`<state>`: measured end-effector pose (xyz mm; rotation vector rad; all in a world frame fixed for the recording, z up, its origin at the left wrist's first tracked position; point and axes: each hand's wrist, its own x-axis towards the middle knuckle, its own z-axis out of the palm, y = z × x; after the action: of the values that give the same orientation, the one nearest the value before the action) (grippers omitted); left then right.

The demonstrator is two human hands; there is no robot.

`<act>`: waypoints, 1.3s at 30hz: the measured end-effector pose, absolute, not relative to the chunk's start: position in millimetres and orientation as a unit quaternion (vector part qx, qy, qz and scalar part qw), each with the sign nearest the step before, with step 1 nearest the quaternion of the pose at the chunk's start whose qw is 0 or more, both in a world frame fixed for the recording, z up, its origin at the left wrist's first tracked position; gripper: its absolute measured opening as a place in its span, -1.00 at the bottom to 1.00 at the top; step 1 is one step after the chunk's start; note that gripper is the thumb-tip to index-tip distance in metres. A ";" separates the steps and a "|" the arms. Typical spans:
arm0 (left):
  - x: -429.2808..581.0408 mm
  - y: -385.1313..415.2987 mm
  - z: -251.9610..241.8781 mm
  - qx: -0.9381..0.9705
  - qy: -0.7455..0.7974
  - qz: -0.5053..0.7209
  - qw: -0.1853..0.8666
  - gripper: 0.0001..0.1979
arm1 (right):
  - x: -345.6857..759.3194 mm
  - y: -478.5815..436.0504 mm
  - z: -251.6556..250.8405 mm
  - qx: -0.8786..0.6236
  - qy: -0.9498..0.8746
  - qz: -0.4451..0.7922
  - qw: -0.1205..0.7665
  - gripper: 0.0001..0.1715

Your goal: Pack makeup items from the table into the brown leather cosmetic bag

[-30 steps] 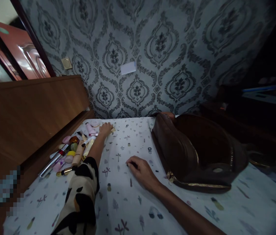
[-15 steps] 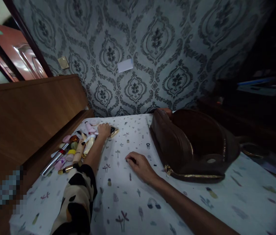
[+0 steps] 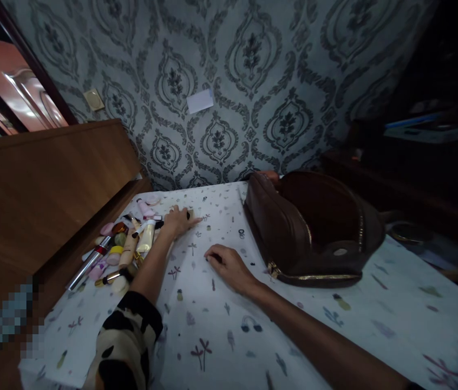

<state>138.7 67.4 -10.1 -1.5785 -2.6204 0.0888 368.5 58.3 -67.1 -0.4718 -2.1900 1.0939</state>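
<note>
My left hand [image 3: 178,221] reaches out over the printed bed sheet [image 3: 221,336] at the edge of a heap of cosmetics [image 3: 125,246]. Its fingers are closed over a small flat compact, of which only a dark bit shows between them. My right hand [image 3: 226,264] rests on the sheet nearer to me, knuckles up and fingers curled. A small dark thing shows under its fingertips; I cannot make out what it is. A brown zipped bag [image 3: 314,233] lies on its side just right of that hand, not touching it.
The cosmetics lie in a loose pile along the left edge: tubes, a silver and red stick [image 3: 91,260], small pink and yellow pots. A wooden bed board [image 3: 50,184] rises at the left. Patterned wallpaper [image 3: 253,81] stands behind. Dark furniture fills the right side.
My left hand has slid right, away from the pile, dragging the compact along under its fingers. My right hand has hardly moved. The camera has tilted slightly.
</note>
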 end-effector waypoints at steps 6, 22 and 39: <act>142.9 53.8 -0.5 -0.516 -0.854 0.051 0.049 -0.21 | 368.4 58.8 -65.8 -0.179 -0.836 0.408 0.319 -0.81; 160.4 31.1 -26.6 -0.624 -0.775 -0.017 0.099 -0.56 | 370.9 51.0 -65.2 -0.222 -0.867 0.338 0.291 -0.78; 192.5 1.9 -16.3 -0.589 -0.800 -0.086 0.077 -0.60 | 421.3 50.4 -67.5 -0.270 -0.896 0.254 0.246 -0.68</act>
<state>192.5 1.9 -16.3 -1.7639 -2.3966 -0.2589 421.3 50.4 -67.5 -0.7367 -2.4440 0.6936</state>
